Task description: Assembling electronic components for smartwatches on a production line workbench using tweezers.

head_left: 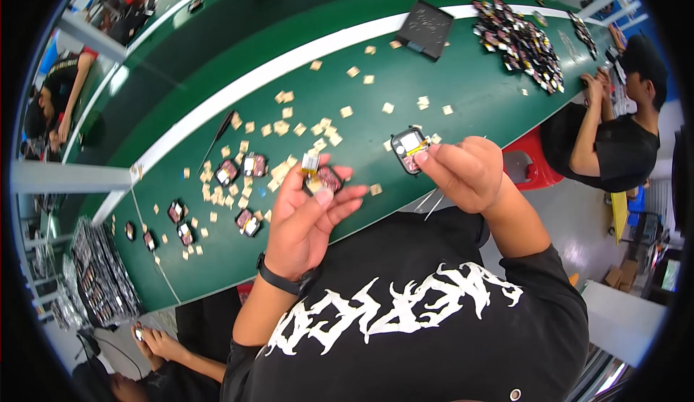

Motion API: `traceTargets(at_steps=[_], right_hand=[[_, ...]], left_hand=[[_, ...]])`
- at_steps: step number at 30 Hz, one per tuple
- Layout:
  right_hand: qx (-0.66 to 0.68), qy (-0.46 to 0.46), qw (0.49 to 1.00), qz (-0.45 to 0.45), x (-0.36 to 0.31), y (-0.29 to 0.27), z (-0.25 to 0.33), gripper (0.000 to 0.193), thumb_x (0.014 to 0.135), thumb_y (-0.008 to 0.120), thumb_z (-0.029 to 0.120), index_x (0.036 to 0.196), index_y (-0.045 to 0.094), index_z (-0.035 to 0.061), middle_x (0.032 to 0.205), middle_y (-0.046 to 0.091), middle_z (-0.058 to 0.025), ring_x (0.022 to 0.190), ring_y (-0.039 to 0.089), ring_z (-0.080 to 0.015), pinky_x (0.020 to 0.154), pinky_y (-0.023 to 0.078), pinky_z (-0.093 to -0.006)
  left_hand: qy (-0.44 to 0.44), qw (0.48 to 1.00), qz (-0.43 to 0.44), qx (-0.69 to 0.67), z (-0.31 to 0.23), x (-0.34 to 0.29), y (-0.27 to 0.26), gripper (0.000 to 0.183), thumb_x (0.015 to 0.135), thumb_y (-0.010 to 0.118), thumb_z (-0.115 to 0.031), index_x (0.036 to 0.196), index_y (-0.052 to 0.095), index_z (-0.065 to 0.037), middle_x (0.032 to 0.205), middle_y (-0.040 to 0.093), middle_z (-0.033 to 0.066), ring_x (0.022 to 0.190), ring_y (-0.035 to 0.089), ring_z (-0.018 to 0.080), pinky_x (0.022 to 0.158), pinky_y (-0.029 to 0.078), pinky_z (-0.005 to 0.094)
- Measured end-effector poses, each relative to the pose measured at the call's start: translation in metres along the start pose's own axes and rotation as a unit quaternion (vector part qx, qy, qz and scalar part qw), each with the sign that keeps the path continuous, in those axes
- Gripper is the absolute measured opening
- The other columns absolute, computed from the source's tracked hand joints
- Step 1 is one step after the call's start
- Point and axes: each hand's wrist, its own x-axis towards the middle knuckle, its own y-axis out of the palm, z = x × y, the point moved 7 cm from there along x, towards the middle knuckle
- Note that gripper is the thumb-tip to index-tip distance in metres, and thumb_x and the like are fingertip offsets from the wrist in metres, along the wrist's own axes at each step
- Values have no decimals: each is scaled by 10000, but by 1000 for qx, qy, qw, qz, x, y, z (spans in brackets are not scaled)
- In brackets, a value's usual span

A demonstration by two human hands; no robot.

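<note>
Over the near side of a green worktable (477, 116), two bare hands, each with a small part.

Left hand (298, 230): thumb laid over a dark round-cornered electronic module (330, 178), gripping it against the fingers; a silver rectangular piece (310, 162) stands at the module's upper left. Black wristband (278, 278) on the wrist.

Right hand (466, 174): thumb and fingertips closed on the lower right edge of a black square-framed module (409, 149), held tilted, with a pale panel and a yellow strip.

On the tabletop: tan square pieces (388, 108), scattered; several loose modules (254, 164), left; one dark slender tool (217, 138), type unclear; one black shallow tray (426, 29), far side; one heap of modules (519, 44), far right.

Right side: one seated co-worker (614, 138), red stool (533, 160).
</note>
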Motion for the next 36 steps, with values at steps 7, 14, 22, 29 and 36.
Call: traceTargets(at_steps=[7, 14, 22, 29, 36], right_hand=[[102, -73, 992, -33, 34, 33, 47, 304, 656, 779, 46, 960, 771, 52, 1042, 607, -26, 562, 424, -93, 457, 292, -249], [106, -80, 991, -19, 43, 40, 62, 352, 646, 761, 41, 998, 759, 47, 1045, 613, -45, 596, 432, -105, 477, 310, -248], [79, -50, 995, -41, 37, 38, 65, 356, 651, 750, 17, 1006, 747, 32, 1044, 606, -53, 628, 446, -116, 493, 321, -253], [87, -30, 995, -26, 32, 38, 67, 363, 643, 752, 19, 1005, 750, 35, 1027, 596, -49, 638, 463, -119, 502, 334, -252], [88, -20, 995, -41, 25, 29, 69, 381, 642, 745, 26, 1022, 746, 38, 1006, 597, -45, 639, 473, -120, 505, 354, -255]], left_hand=[[46, 997, -22, -52, -36, -13, 1, 555, 905, 640, 56, 1401, 405, -27, 1282, 566, 165, 1144, 639, 243, 1002, 547, 373], [95, 991, -66, 72, -45, -22, -17, 636, 839, 676, 103, 1406, 420, -28, 1264, 585, 171, 1061, 655, 213, 907, 588, 383], [90, 991, -64, 75, -45, -22, -16, 621, 824, 734, 75, 1367, 456, -41, 1223, 607, 127, 1029, 629, 149, 937, 536, 310], [102, 986, -63, 117, -45, -25, -12, 621, 827, 736, 73, 1369, 453, -36, 1224, 608, 126, 1054, 630, 150, 907, 546, 295], [84, 990, -63, 98, -37, -28, -10, 615, 822, 740, 75, 1358, 457, -25, 1209, 603, 126, 1102, 620, 166, 935, 538, 314]])
